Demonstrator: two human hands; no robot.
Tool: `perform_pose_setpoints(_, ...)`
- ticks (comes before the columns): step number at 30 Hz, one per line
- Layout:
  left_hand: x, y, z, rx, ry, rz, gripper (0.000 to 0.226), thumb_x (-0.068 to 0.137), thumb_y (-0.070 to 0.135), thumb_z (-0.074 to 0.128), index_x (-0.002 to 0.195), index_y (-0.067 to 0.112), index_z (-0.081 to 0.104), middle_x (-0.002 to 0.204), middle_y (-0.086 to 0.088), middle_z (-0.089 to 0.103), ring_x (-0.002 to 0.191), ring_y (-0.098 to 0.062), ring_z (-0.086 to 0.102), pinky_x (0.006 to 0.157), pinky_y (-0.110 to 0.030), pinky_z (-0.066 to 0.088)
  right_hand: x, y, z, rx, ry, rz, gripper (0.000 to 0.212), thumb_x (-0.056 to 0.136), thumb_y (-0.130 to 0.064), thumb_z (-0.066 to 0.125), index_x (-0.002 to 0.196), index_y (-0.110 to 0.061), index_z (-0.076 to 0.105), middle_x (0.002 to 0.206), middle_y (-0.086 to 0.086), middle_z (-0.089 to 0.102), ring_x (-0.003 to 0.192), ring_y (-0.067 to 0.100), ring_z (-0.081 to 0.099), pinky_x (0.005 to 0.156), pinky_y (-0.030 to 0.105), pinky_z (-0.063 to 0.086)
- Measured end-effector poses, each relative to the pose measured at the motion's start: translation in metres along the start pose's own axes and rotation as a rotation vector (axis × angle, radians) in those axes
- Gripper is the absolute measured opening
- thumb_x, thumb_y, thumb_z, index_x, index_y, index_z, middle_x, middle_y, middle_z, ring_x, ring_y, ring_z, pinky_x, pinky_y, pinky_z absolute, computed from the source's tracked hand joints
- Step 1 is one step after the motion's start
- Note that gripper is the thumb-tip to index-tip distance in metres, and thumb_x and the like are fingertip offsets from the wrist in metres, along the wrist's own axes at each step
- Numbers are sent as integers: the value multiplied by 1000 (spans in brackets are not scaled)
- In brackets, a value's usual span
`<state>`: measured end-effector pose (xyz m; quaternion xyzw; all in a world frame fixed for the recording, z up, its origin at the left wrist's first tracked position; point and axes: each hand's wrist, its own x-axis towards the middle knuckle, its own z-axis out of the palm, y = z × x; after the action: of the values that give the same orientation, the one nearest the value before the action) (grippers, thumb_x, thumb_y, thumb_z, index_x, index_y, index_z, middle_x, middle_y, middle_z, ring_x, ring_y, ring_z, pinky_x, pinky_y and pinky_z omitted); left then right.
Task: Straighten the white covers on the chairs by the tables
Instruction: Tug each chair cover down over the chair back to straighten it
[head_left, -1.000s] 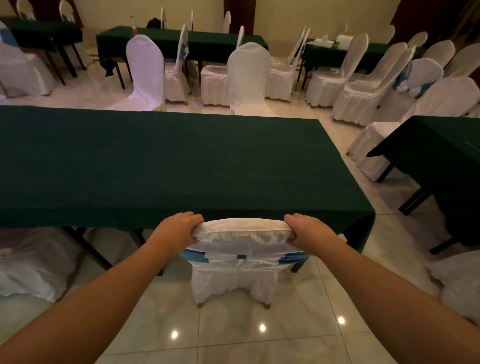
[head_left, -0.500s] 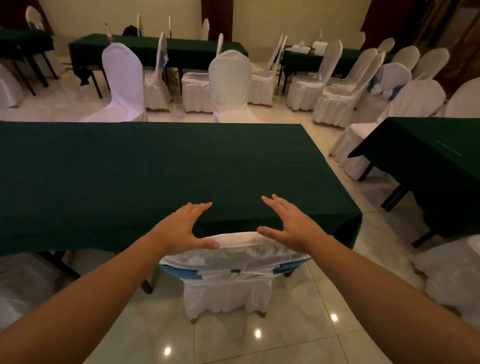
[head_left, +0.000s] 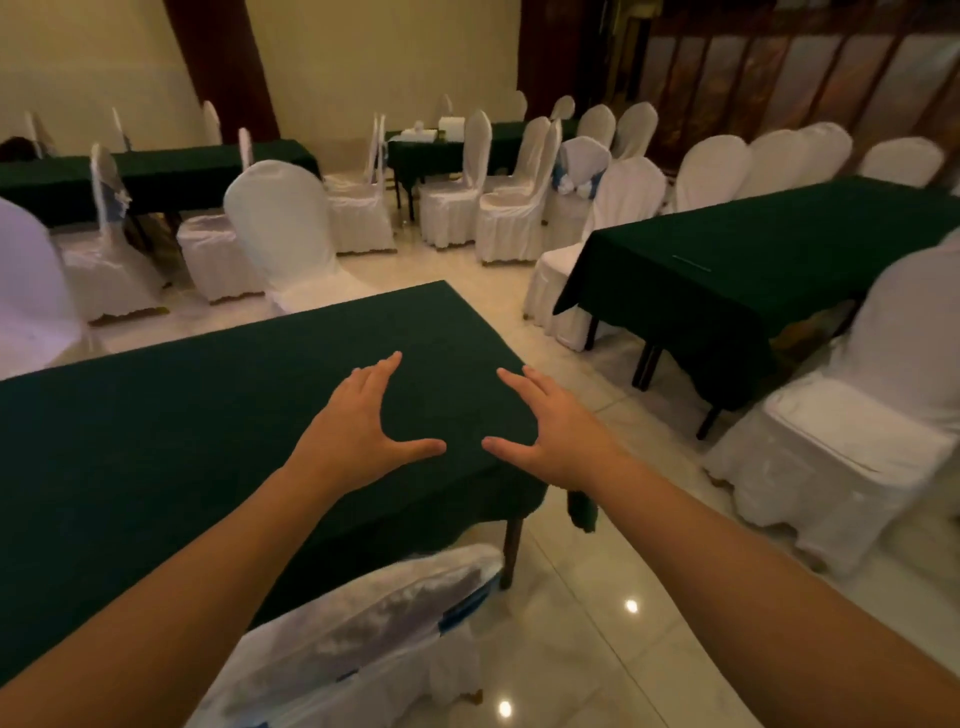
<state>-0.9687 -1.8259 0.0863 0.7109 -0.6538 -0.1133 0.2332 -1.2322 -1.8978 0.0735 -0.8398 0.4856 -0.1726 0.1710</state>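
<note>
The chair cover (head_left: 363, 639) sits at the bottom of the view, pulled over the back of a chair tucked against the near edge of the green table (head_left: 156, 467). It is thin, satiny white cloth with a blue band (head_left: 462, 608) across the back, and it looks wrinkled and patchy where the light catches it. Cloth like this should be light, limp and a little slippery, so it will slide on the chair frame under a gentle tug and bunch again if only one side is pulled. The sensible places to hold it are the two top corners of the chair back, pinched between thumb and fingers, with an even pull downward on both sides; the skirt near the floor can be smoothed afterward.

Neither hand has hold of anything. The left hand (head_left: 353, 431) and the right hand (head_left: 556, 436) hover above the table corner, fingers spread, thumbs pointing toward each other, well above the cover and apart from it.

To the right, a second covered chair (head_left: 852, 415) stands beside another green table (head_left: 779, 260), its cover looking fairly smooth. More white-covered chairs fill the room beyond.
</note>
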Motion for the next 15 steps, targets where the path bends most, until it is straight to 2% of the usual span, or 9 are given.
perform_pose_setpoints(7, 129, 153, 61, 47, 46, 139, 119, 53, 97, 57, 152, 46, 16, 163, 8, 20, 149, -20, 14, 115, -53, 28, 33, 170, -121, -48, 67, 30, 91, 81, -67, 66, 153, -46, 15, 164, -5, 14, 148, 21, 18, 115, 48, 29)
perform_pose_setpoints(11, 193, 231, 94, 37, 71, 148, 116, 56, 95, 58, 153, 45, 17, 163, 7, 18, 150, -19, 9, 116, -53, 26, 62, 256, -196, -73, 70, 20, 94, 79, -71, 66, 153, -47, 13, 164, -7, 14, 146, 23, 23, 112, 50, 34)
perform_pose_setpoints(15, 266, 286, 119, 20, 82, 111, 116, 57, 94, 58, 153, 43, 16, 163, 6, 18, 149, -19, 13, 115, -50, 26, 114, 325, -254, -104, 74, 23, 96, 78, -72, 65, 153, -49, 11, 164, -8, 15, 145, 22, 24, 110, 51, 38)
